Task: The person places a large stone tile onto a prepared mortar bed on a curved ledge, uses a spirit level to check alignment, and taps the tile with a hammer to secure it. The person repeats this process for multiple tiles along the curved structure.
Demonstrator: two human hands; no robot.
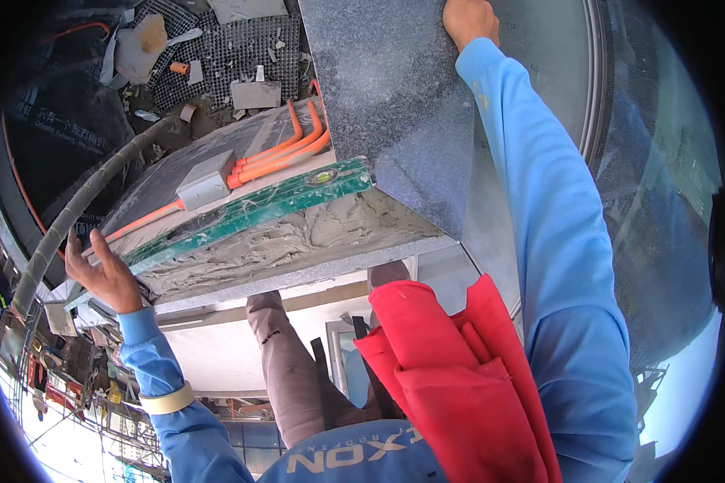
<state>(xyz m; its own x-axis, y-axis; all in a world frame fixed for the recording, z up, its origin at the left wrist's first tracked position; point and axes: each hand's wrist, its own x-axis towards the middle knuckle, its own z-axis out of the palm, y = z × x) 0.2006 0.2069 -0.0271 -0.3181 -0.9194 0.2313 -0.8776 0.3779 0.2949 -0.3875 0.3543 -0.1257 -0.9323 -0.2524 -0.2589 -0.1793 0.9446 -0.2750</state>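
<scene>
Closest to us, a folded red cloth (459,362) hangs over the front of the body, probably draped there so that both hands are free. Beyond it we see a bed of wet grey mortar (298,241), rough and ridged, with a pale strip (298,277) along its near edge. A green spirit level (254,205) lies along the bed's far side, presumably so that its vial can be read against that line. The left hand (109,278) is at the level's left end, fingers spread; we cannot tell whether it presses there, though it may be steadying the tool. The level's other end overlaps the lower part of a speckled grey slab (395,105). Up at that slab's edge is the right hand (470,22), partly cut off, so we cannot tell whether it grips; it seems placed to brace the slab. Behind the level, a grey box (207,181) gathers orange conduits (254,171), likely to route them together. Farther off we find a slanting pole (95,183) and black mesh (242,52) strewn with rubble.
</scene>
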